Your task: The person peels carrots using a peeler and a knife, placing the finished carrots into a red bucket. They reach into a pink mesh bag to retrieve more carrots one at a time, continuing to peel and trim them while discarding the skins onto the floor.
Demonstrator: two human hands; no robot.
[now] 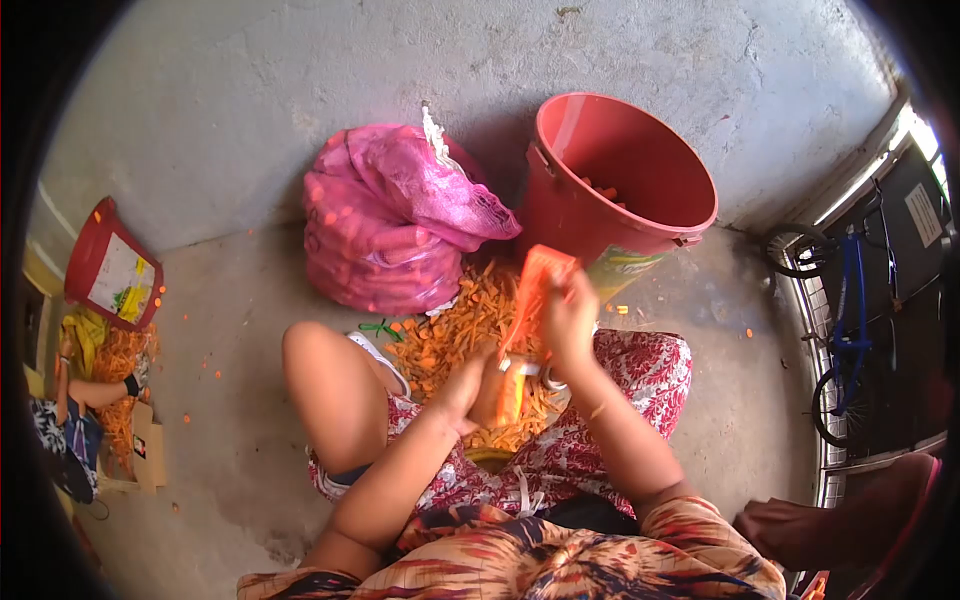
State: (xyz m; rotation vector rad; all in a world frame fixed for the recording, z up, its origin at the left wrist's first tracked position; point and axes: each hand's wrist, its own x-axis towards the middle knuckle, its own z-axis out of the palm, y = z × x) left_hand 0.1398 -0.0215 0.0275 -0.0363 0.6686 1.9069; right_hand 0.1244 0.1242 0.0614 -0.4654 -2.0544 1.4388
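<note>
My right hand (572, 320) is closed around a flat orange plastic tool (538, 290) that looks like a hand slicer, held tilted above my lap. Close below it, my left hand (468, 392) is closed on a carrot (510, 396), its fingers partly hidden. A pale, shiny band shows where the tool's lower end meets the carrot; I cannot make out its exact shape. Under both hands, a heap of cut carrot pieces (462, 318) lies between my legs, with a yellowish rim just visible beneath it.
Beyond the heap sit a pink mesh sack of carrots (375, 225) and a tall red bucket (560, 215) with some carrots inside. At far left, another person's arm (100, 392) shows near more carrot pieces and a red bucket (95, 255). A blue bicycle (850, 335) stands at right.
</note>
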